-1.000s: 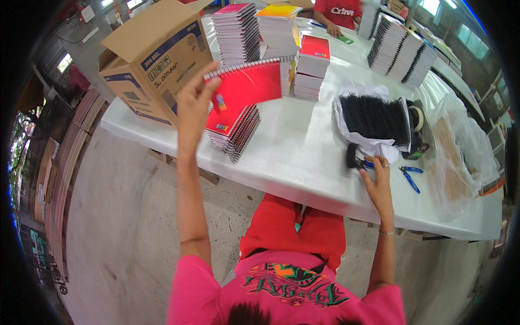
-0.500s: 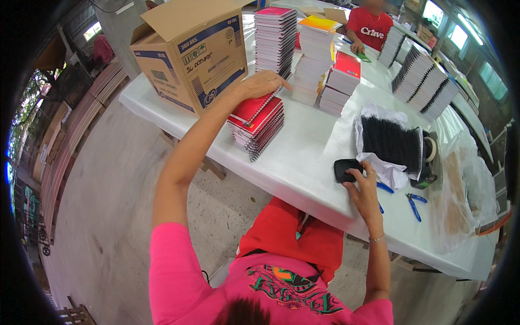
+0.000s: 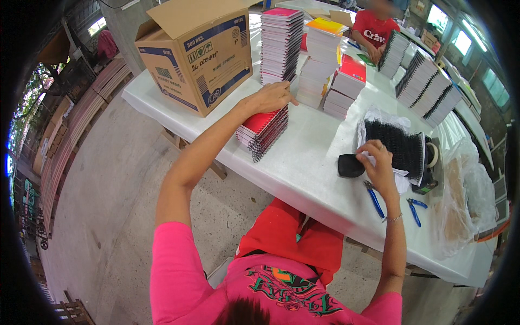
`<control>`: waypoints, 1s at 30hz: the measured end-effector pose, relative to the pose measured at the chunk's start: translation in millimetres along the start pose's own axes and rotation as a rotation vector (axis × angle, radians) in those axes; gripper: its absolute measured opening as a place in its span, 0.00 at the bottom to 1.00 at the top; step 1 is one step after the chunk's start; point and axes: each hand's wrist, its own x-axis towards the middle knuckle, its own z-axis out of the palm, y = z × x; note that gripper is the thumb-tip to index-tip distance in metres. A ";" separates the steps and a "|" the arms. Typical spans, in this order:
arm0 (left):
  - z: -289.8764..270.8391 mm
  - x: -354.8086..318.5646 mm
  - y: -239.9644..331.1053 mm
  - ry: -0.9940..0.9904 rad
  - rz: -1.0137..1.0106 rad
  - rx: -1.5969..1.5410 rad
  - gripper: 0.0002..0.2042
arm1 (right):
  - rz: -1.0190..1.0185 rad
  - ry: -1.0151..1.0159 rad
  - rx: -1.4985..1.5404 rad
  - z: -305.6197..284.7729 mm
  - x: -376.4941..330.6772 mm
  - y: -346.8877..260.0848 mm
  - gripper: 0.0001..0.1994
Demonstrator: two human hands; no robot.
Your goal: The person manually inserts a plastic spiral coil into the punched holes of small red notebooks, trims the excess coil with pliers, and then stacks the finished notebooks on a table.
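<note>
Red-covered spiral notebooks (image 3: pixel 264 132) are piled near the table's front edge, left of centre. My left hand (image 3: pixel 272 98) lies over the far side of this pile, palm down, fingers stretched out and index finger pointing right. My right hand (image 3: pixel 377 158) hovers at the right edge of a small, square black dish-like object (image 3: pixel 350 166). Its thumb and fingertips are pinched together; anything between them is too small to make out. Just beyond it, many black spiral coils (image 3: pixel 395 146) lie on white cloth or paper. Two blue-handled cutters (image 3: pixel 374 200) (image 3: pixel 415 212) lie nearer me.
A large open cardboard box (image 3: pixel 203 65) stands at the left. Tall notebook stacks (image 3: pixel 281 46) and loose paper stacks (image 3: pixel 317 73) rise behind the pile. A roll of tape (image 3: pixel 431 154) and a clear plastic bag (image 3: pixel 460 189) are at the right. Another person (image 3: pixel 374 30) sits across the table.
The top notebook, tilted before, now lies on the pile under my left hand. My right hand has lifted off the black dish-like object and moved up and right, uncovering the cutter.
</note>
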 end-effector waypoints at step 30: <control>-2.7 1.4 65.8 0.443 0.085 -0.122 0.17 | 0.269 0.706 0.951 27.4 187.8 60.1 0.17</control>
